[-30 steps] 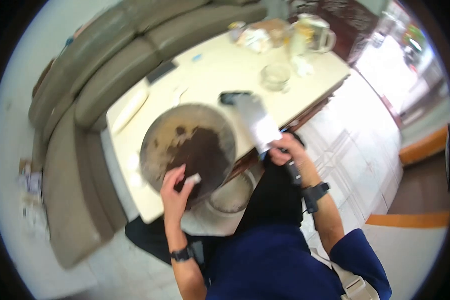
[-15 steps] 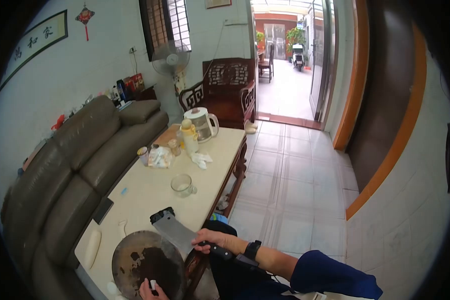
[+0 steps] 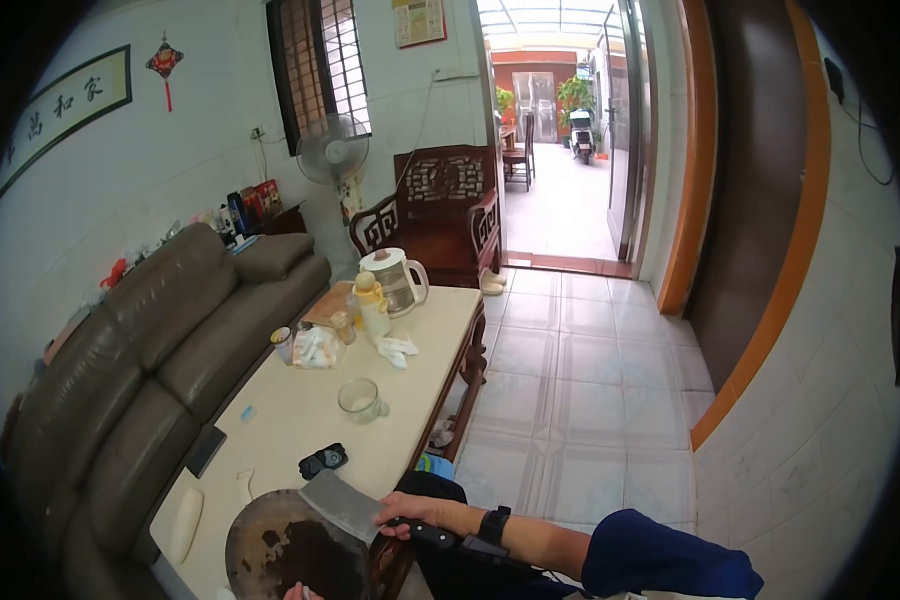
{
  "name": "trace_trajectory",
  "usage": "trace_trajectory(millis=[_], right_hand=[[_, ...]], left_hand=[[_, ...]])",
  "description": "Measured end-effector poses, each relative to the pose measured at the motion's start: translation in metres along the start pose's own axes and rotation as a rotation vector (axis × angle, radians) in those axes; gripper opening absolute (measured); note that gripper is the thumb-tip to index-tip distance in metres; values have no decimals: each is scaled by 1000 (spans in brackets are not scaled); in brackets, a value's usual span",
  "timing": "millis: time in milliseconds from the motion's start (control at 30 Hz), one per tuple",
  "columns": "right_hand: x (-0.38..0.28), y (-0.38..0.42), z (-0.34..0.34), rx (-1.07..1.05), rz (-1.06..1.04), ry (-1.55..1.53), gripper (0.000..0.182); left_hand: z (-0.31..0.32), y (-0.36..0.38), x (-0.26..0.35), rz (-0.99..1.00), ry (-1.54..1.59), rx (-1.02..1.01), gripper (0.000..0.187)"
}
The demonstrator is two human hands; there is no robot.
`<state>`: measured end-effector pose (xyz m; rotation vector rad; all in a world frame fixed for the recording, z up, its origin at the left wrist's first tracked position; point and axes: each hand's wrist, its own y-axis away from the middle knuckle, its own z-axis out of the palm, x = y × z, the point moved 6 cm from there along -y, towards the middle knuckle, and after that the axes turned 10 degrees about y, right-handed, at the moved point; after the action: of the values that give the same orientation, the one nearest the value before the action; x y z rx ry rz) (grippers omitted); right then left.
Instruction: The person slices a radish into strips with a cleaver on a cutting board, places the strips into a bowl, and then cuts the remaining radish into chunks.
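Observation:
My right hand (image 3: 398,514) is closed round the black handle of a cleaver (image 3: 340,503). Its broad grey blade lies over the far right edge of a round, dark-stained chopping board (image 3: 253,560). Of my left hand (image 3: 302,592), only bunched fingertips show at the bottom edge of the view, over the board; what they hold is hidden. Left of the board on the table lies a long, pale, rounded thing (image 3: 187,525). Just beyond the blade sits a small black object with two round parts (image 3: 323,461).
The cream-topped table (image 3: 280,430) carries a glass mug (image 3: 361,399), a tissue pack (image 3: 316,347), a yellow-capped bottle (image 3: 371,305) and a glass jug (image 3: 394,282). A leather sofa (image 3: 185,335) runs along the left. Tiled floor (image 3: 530,400) leads to an open doorway.
The view has tilted up, so my left hand, earlier seen with a small white piece in its fingers, is mostly out of frame. The cleaver blade has moved lower, nearer the board.

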<state>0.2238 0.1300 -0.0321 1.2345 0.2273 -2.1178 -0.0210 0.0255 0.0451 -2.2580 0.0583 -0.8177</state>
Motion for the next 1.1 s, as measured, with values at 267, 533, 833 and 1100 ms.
trace_trajectory(millis=[267,533,833,1100], right_hand=[[7,-4,2,-3,60,104,11],[4,-1,9,-31,43,183,28],[-3,6,15,55,69,179,25],[8,-2,1,83,72,368,10]], left_hand=[[-2,-1,3,20,-19,6,21],[-2,0,2,25,-9,22,21],[1,2,-13,-134,46,-100,29],[0,11,-50,-221,363,-358,45]])
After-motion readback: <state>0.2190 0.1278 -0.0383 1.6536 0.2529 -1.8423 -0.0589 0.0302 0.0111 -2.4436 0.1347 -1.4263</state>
